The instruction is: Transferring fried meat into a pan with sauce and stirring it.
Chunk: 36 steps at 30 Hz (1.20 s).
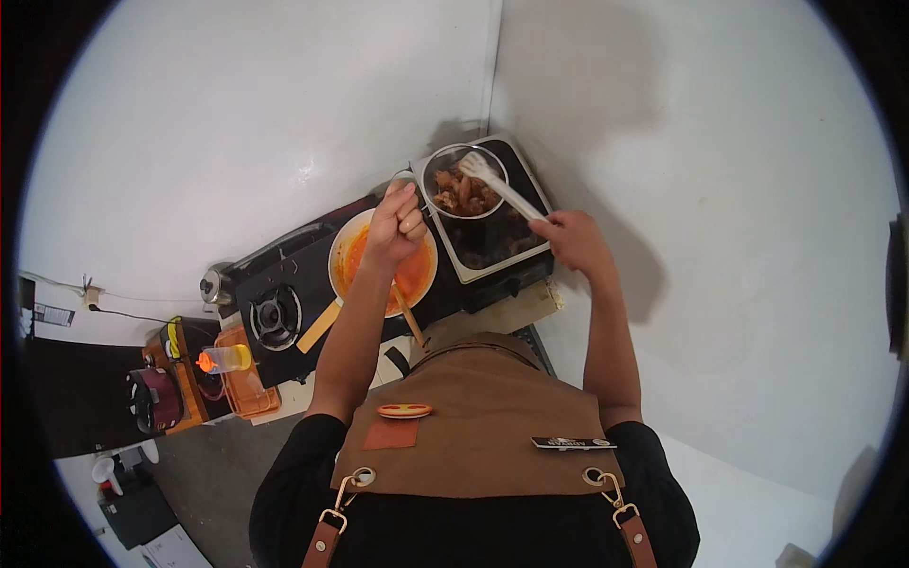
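Observation:
My left hand (398,226) is closed in a fist above a white pan (334,248) of orange-red sauce. It appears to grip the thin handle of a round metal strainer (425,179), though the fingers hide most of that grip. Browned pieces of food (461,192), seemingly fried meat, lie in the strainer over the framed black cooking unit (472,248). From the right, my right hand (577,240) holds a white slotted utensil (515,197), its head over the food. A wooden utensil (408,312) rests in the sauce, and the pan's wooden handle (318,328) points toward me.
Left of the pan is a bare gas burner (275,316), with a metal kettle (215,285) behind it. A squeeze bottle (227,359) lies by an orange tray (248,397). Farther left stands a dark red cooker (156,400). White walls (603,106) meet behind the stove.

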Motion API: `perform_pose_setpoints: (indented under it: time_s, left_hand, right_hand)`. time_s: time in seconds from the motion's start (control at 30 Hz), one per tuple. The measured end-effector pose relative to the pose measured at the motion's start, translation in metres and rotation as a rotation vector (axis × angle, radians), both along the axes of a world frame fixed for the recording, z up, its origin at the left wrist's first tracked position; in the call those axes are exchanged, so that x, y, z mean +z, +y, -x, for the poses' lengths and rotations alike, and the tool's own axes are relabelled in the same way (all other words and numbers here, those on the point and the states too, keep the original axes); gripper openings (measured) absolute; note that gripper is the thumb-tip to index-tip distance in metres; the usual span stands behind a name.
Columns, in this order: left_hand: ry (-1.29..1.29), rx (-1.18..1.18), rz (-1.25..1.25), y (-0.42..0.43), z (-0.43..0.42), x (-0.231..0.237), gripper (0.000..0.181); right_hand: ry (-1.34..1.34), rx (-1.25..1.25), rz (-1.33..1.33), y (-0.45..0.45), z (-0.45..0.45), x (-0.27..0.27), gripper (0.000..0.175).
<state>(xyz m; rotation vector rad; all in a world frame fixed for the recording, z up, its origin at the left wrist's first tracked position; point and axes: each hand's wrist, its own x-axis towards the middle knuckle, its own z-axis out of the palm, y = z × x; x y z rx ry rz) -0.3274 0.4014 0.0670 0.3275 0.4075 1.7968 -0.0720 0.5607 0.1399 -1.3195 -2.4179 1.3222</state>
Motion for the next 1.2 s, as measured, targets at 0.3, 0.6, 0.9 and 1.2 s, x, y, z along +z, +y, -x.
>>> perform_pose_setpoints:
  time_s: [0.3, 0.6, 0.9, 1.2]
  left_hand:
    - [-0.036, 0.047, -0.015, -0.003, -0.012, 0.004, 0.031]
    - [0.021, 0.089, -0.004, 0.004, -0.019, 0.009, 0.034]
    - [0.096, 0.123, 0.052, 0.003, -0.042, 0.012, 0.034]
    - [0.055, 0.072, -0.012, 0.006, -0.056, 0.002, 0.036]
  right_hand:
    - [0.069, -0.230, -0.009, -0.009, -0.054, -0.020, 0.043]
    - [0.526, -0.316, 0.615, -0.026, -0.070, -0.096, 0.034]
    - [0.070, -0.089, 0.113, -0.019, -0.035, -0.054, 0.039]
    - [-0.205, 0.199, 0.159, 0.034, 0.004, -0.037, 0.030]
